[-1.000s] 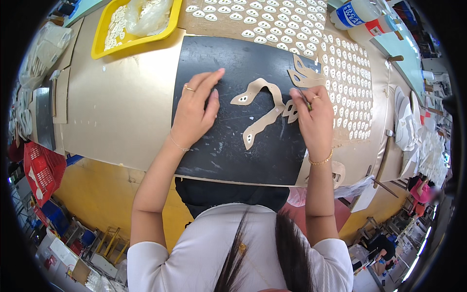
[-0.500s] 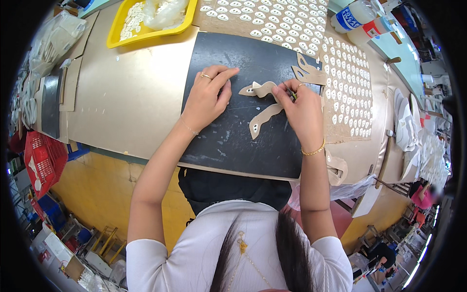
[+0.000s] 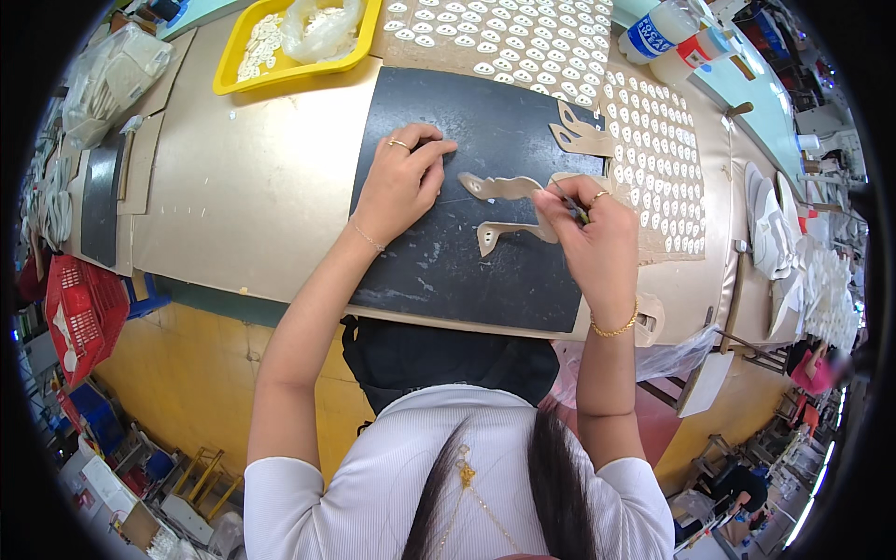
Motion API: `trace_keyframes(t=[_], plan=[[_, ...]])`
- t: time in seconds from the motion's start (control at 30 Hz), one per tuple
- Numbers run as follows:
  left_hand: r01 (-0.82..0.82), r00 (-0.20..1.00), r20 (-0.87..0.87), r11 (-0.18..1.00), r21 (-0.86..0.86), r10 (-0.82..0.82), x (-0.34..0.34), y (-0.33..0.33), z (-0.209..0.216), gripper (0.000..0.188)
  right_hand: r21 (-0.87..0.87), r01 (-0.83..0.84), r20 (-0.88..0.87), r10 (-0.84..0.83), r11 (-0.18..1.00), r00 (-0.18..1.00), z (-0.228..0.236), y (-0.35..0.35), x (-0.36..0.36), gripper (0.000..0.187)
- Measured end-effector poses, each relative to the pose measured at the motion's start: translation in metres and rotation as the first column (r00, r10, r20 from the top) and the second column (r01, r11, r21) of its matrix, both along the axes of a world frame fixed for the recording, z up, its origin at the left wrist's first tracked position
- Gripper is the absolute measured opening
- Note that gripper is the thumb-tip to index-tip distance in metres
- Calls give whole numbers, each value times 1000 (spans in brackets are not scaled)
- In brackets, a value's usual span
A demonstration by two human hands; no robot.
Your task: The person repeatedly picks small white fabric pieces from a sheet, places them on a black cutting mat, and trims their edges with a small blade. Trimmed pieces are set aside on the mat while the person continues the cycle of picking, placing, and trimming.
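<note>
My right hand (image 3: 597, 224) pinches a beige, wavy-edged cut piece (image 3: 509, 188) by its right part, between thumb and fingers. A slim tool with a yellow-green part (image 3: 584, 217) also sits in that hand; its kind is mostly hidden. One arm of the piece reaches left above the black mat (image 3: 420, 271), and a nearer arm bends down to a tip with a small dark-dotted oval. My left hand (image 3: 403, 182) rests on the mat to the left, fingers curled and apart from the piece; whatever lies under its fingertips is hidden.
Beige cut pieces (image 3: 583, 140) lie at the mat's far right corner. Behind and right, brown sheets (image 3: 653, 173) carry rows of small white ovals with dark dots. A yellow tray (image 3: 224, 79) holds more ovals and a plastic bag. Two bottles (image 3: 653, 35) stand far right.
My right hand has shifted right and slightly nearer, drawing the beige piece with it. The piece's far arm has straightened and tilted. My left hand has hardly moved.
</note>
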State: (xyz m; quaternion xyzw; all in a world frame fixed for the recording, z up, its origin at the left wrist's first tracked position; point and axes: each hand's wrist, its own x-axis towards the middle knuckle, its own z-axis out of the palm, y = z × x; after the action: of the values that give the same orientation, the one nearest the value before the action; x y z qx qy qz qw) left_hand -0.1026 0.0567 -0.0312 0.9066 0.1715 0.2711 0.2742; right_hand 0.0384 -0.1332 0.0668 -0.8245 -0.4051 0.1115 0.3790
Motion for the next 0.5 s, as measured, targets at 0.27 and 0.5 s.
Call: trace_keyframes(t=[0.27, 0.5], plan=[[0, 1000, 25, 1000, 12, 0, -1, 1, -2, 20, -26, 93, -87, -95, 995, 992, 29, -18, -5, 19], [2, 999, 39, 1000, 27, -3, -1, -1, -2, 19, -46, 198, -56, -201, 979, 978, 47, -48, -1, 18]])
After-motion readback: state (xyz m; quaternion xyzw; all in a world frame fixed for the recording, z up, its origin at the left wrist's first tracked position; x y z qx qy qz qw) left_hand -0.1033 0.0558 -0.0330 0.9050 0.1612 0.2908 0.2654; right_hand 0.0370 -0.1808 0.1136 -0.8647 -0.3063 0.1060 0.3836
